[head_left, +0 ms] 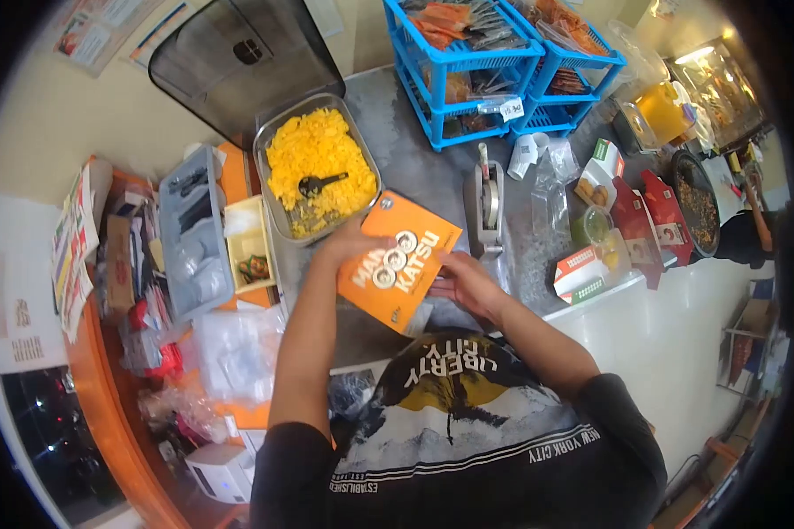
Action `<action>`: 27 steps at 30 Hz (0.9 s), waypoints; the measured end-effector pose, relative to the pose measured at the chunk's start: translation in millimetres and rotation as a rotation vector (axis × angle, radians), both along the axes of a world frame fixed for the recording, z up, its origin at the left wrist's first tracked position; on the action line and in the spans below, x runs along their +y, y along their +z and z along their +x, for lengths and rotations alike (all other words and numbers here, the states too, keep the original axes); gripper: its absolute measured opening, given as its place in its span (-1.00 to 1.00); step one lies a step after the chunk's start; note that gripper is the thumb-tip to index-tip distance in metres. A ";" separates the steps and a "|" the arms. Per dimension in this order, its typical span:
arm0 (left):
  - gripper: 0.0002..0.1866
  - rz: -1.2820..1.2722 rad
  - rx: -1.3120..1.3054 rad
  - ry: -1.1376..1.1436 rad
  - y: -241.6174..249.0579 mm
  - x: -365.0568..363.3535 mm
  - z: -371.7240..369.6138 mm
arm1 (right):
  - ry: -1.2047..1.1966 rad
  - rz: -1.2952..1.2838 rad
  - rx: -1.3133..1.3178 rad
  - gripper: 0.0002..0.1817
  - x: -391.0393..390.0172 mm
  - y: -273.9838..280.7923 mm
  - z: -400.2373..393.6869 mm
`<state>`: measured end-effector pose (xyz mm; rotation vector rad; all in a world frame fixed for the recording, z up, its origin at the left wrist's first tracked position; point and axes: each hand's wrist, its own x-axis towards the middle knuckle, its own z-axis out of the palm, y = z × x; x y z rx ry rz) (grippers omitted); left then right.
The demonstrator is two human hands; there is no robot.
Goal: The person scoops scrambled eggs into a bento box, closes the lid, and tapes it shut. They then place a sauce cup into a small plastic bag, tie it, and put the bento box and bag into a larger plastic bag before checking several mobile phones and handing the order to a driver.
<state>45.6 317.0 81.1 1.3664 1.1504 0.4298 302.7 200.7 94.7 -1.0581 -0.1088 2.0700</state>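
An orange box with white lettering (379, 286) is held in front of the chest, between both hands. My left hand (351, 245) grips its upper left edge, with the fingers partly hidden by the box. On the other side, my right hand (466, 284) has its fingers against the box's right edge, some of them behind it. Just beyond the box, a metal tray of yellow food (318, 159) holds a black scoop (323, 183). A cream container (248, 231) with a small amount of food stands left of the tray.
Blue stacked baskets (463, 88) with packets stand at the back. A tape dispenser (488, 207) is right of the box. Food boxes (580, 274) and a black pan (695, 204) are farther right. A grey divided tray (194, 238) lies left. A co-worker's arm (759, 216) shows far right.
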 end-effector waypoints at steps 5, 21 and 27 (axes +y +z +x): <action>-0.55 0.822 0.629 0.299 51.2 -50.3 15.5 | 0.022 0.124 -0.250 -0.53 -4.5 -16.8 -14.4; -0.38 -0.084 0.713 0.085 -34.4 -235.8 104.1 | 0.333 0.812 -1.621 -0.41 -44.7 -40.9 14.1; -0.40 0.001 0.799 0.058 -36.7 -241.8 110.8 | -0.163 0.138 -1.475 -0.23 -194.3 -96.7 103.2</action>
